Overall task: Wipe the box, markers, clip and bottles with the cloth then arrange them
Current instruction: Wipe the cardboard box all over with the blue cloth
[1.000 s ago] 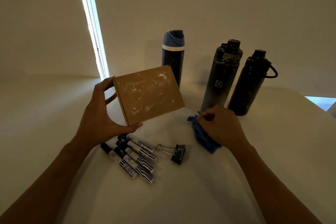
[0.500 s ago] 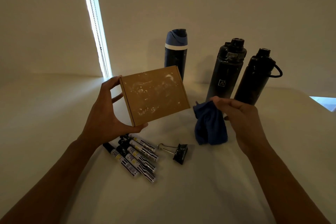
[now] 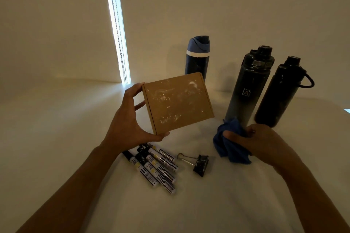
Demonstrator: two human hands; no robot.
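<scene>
Head camera view, looking down over a pale tabletop [image 3: 56, 138] in dim light, with two bare arms reaching forward. The left hand [image 3: 128, 125] holds a flat brown cardboard box [image 3: 178, 102] up off the table, thumb under its near lower corner and fingers curled around its left edge. The box's broad face is tilted toward the camera and shows white smears and specks, which is likely why it is presented this way: the dirty side is turned up for wiping.

To the right, the right hand [image 3: 261, 142] grips a bunched dark blue cloth [image 3: 231, 143], its fingers closed around the fabric, low and close to the table. The cloth is near the box but not touching it, so wiping seems about to begin.

Below the box, a loose cluster of black-and-white marker pens [image 3: 157, 166] lies flat on the table, angled diagonally. Just right of them lies a black binder clip with silver wire handles [image 3: 197, 161].

Three tall bottles stand upright toward the back: a dark bottle with a blue lid and white band [image 3: 198, 56] behind the box, a dark grey bottle with a small square logo [image 3: 248, 85], and just beside it a black bottle with a loop handle [image 3: 280, 91]. A bright vertical strip of window light with a bead chain [image 3: 117, 24] runs down the wall.
</scene>
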